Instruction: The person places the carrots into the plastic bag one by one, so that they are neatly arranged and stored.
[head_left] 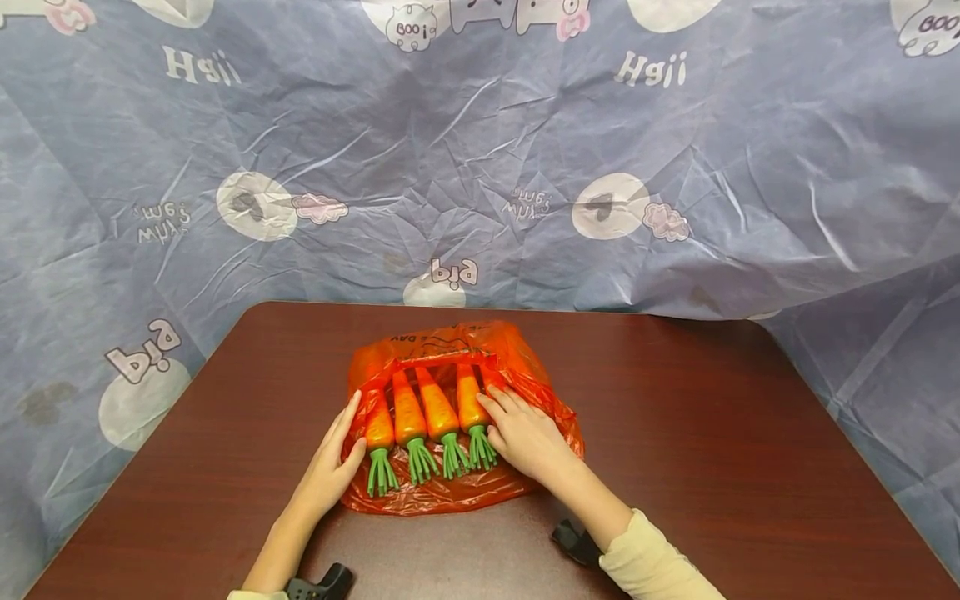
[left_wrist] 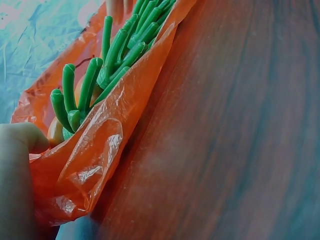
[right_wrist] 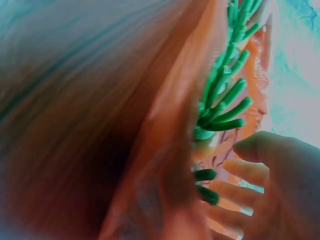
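Several orange carrots (head_left: 408, 417) with green stalk ends lie side by side in a thin red-orange plastic bag (head_left: 450, 500), stalks toward me. My left hand (head_left: 330, 462) lies along the bag's left edge, fingers extended, thumb beside the leftmost carrot. In the left wrist view, that thumb (left_wrist: 27, 137) reaches over the bag's rim. My right hand (head_left: 528, 437) rests over the rightmost carrots with spread fingers, partly covering one. The right wrist view shows its fingers (right_wrist: 240, 192) inside the bag's mouth, near green stalks (right_wrist: 227, 112).
The bag lies on a dark reddish-brown table (head_left: 675, 417). Behind the table hangs a wrinkled grey-blue printed cloth (head_left: 480, 167). Black straps with small devices (head_left: 322, 583) sit at both wrists.
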